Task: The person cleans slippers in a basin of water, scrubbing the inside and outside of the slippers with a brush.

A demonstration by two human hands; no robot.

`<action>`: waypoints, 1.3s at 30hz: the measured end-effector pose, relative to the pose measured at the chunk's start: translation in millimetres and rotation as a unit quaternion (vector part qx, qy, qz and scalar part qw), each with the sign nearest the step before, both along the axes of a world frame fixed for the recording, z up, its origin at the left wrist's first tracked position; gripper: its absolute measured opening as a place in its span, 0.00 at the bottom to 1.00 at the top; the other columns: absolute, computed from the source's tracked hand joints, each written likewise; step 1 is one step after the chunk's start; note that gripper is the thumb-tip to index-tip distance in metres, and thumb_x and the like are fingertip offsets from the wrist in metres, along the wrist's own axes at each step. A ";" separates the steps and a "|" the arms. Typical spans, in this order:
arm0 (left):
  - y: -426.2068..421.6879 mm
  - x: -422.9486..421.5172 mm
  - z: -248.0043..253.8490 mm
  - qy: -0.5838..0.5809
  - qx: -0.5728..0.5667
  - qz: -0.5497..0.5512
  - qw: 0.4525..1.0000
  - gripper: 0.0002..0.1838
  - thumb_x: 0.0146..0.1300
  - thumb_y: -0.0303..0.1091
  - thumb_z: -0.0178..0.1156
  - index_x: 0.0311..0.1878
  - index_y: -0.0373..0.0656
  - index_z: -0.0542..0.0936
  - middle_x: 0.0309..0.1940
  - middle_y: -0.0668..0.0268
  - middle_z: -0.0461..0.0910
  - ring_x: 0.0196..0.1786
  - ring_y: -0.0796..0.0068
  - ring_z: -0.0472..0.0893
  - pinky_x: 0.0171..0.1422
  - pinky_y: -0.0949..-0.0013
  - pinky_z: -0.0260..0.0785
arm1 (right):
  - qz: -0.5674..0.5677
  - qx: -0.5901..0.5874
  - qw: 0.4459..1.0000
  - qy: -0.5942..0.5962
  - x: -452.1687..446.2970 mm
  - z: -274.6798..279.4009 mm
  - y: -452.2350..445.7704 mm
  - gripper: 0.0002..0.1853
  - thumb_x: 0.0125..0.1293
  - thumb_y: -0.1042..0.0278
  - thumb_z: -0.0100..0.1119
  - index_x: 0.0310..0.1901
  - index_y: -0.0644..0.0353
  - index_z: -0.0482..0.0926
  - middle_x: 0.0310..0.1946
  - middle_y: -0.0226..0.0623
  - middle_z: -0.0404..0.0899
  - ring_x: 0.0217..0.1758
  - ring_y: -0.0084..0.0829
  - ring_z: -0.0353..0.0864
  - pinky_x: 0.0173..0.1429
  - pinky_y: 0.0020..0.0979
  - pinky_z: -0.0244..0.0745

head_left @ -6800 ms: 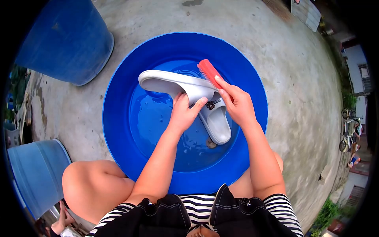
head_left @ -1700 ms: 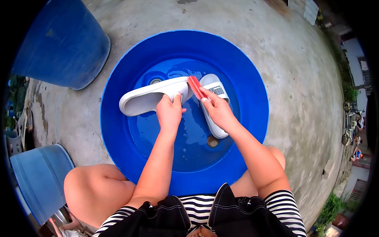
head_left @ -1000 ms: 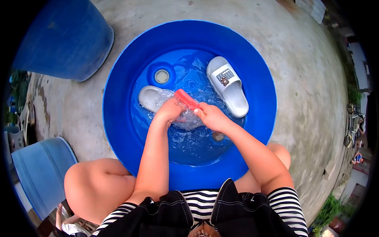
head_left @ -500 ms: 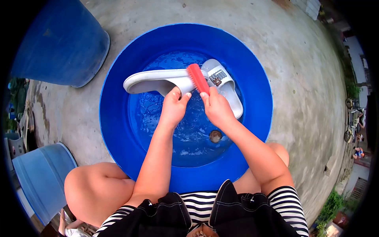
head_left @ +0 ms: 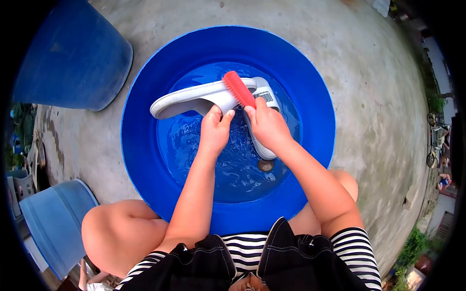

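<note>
My left hand [head_left: 215, 130] grips a white slide sandal [head_left: 179, 99] by its strap, holding it on its side above the water in a blue basin [head_left: 141, 169]. In my right hand [head_left: 268, 125] is a red scrub brush [head_left: 239, 89], its bristles against the strap area of that sandal. A second white slide sandal [head_left: 262, 145], with a grey decoration on its strap, lies in the water, partly hidden behind my right hand. A round brown object [head_left: 265, 166] sits at its lower end; what it is I cannot tell.
The basin stands on a concrete floor [head_left: 378, 121] between my knees. A large blue tub [head_left: 73, 58] is at the upper left, a lighter blue tub [head_left: 58, 223] at the lower left. Far off at the right are a motorbike [head_left: 432, 145] and a person [head_left: 443, 182].
The brush has shifted slightly left and up along the held sandal. The loose sandal has turned and drifted left and down, its end now beside the brown object.
</note>
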State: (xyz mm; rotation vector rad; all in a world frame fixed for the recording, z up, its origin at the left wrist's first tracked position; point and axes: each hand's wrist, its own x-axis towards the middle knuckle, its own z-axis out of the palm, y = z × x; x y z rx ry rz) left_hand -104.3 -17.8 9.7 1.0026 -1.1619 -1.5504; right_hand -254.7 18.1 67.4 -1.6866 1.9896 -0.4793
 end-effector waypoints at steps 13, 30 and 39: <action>-3.6 0.5 48.2 0.182 0.117 0.002 0.976 0.22 0.77 0.28 0.54 0.71 0.36 0.67 0.66 0.55 0.76 0.66 0.61 0.79 0.71 0.49 0.75 | -0.070 -0.090 0.988 -0.102 -27.4 3.7 -11.2 0.19 0.81 0.53 0.45 0.49 0.65 0.72 0.29 0.55 0.84 0.36 0.59 0.85 0.40 0.55 0.76; 0.3 1.8 51.0 0.287 0.254 -0.034 0.923 0.24 0.80 0.29 0.45 0.75 0.34 0.62 0.70 0.47 0.70 0.71 0.47 0.74 0.74 0.32 0.68 | -0.050 -0.029 0.997 0.053 -28.8 2.9 -10.9 0.19 0.78 0.51 0.51 0.46 0.62 0.73 0.35 0.55 0.85 0.39 0.57 0.86 0.41 0.54 0.79; -7.9 14.3 47.3 0.288 0.345 -0.029 0.893 0.17 0.79 0.32 0.54 0.63 0.30 0.73 0.57 0.54 0.81 0.49 0.69 0.87 0.47 0.76 0.88 | -0.187 -0.178 0.954 -0.150 -49.5 -11.6 -23.0 0.28 0.65 0.51 0.71 0.57 0.63 0.76 0.52 0.45 0.82 0.51 0.40 0.84 0.54 0.39 0.78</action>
